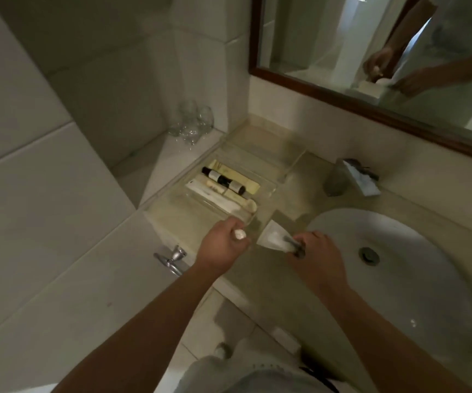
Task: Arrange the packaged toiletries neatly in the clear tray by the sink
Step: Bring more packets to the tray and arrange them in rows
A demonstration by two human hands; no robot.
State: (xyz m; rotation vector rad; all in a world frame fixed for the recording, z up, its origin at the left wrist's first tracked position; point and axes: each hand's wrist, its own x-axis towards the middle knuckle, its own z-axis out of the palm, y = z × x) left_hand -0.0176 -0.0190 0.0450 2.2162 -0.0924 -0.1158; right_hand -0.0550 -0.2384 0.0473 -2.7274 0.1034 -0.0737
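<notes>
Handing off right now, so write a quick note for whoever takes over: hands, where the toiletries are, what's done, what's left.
Left grip: holds a small white item at the near edge of the clear tray.
Right grip: pinches a white packet over the counter, between the tray and the sink.
Done: dark bottles and white tubes lie side by side in the tray.
Left: place both held items in the tray, lined up with the rest.
</notes>
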